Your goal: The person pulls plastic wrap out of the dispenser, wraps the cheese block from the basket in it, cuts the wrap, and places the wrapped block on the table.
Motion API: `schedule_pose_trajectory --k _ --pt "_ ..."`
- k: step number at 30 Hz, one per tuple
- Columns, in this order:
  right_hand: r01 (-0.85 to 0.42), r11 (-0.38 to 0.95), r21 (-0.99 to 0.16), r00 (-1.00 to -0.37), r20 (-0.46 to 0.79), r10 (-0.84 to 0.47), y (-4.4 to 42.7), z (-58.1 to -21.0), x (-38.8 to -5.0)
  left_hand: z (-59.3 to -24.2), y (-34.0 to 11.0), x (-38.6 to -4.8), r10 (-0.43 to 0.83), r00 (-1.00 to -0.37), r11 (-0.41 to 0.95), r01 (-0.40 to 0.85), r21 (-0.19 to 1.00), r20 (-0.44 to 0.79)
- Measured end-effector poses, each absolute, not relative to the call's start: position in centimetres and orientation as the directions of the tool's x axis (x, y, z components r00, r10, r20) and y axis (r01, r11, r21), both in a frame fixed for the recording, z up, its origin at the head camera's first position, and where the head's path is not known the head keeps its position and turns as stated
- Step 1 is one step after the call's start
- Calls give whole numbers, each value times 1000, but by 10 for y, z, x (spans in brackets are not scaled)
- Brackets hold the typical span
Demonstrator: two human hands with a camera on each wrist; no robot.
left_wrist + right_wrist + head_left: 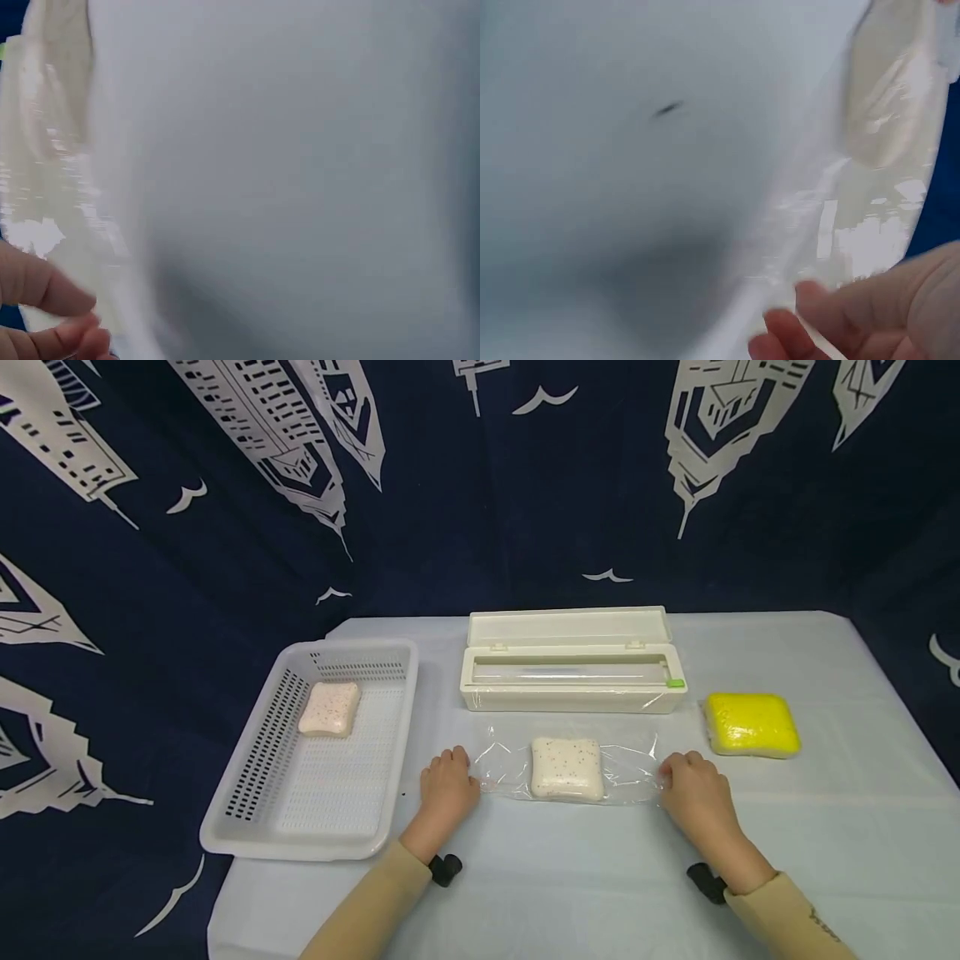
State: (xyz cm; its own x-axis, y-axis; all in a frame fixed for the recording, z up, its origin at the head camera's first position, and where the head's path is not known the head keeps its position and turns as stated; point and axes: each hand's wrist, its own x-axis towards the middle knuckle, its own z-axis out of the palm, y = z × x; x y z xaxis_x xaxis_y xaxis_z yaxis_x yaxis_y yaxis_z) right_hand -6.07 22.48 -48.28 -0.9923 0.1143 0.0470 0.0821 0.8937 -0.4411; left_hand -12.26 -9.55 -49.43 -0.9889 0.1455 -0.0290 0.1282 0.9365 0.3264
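A cream, speckled, pillow-shaped block (567, 770), perhaps a sponge or soap, lies on the table inside a strip of clear plastic wrap (632, 772). My left hand (448, 787) pinches the strip's left end between thumb and fingers. At the right end, my right hand (697, 795) pinches the film the same way. Shiny wrap (37, 236) runs up to the thumb in the left wrist view. The right wrist view shows the block (885, 82) under glossy film, beyond the bent fingers.
A white wrap dispenser (573, 697), lid raised, stands behind the block. To the right lies a yellow block (752, 725) in shiny film. On the left, a white perforated basket (408, 727) holds a pinkish speckled block (330, 709). A pale cloth covers the table (577, 885).
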Motion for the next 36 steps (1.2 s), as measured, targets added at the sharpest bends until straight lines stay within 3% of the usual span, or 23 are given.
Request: schedule_pose_trajectory --k 3,7,11,19,36 --pt "7 899 -438 -968 223 116 211 -475 -51 -483 -90 -113 175 -979 922 200 331 104" --pt "-74 874 -480 -944 315 93 185 -469 -38 -468 -74 -95 270 -955 820 295 491 123" --pt "-37 812 -582 -969 219 112 161 -470 -31 -469 -53 -78 317 -948 721 260 642 28" --pt "119 699 -705 -976 44 211 143 -483 -29 -488 -34 -70 280 -960 656 181 732 -13" --pt "196 705 -682 -965 -6 262 139 -497 -33 -503 -28 -71 222 -971 621 72 781 -87"
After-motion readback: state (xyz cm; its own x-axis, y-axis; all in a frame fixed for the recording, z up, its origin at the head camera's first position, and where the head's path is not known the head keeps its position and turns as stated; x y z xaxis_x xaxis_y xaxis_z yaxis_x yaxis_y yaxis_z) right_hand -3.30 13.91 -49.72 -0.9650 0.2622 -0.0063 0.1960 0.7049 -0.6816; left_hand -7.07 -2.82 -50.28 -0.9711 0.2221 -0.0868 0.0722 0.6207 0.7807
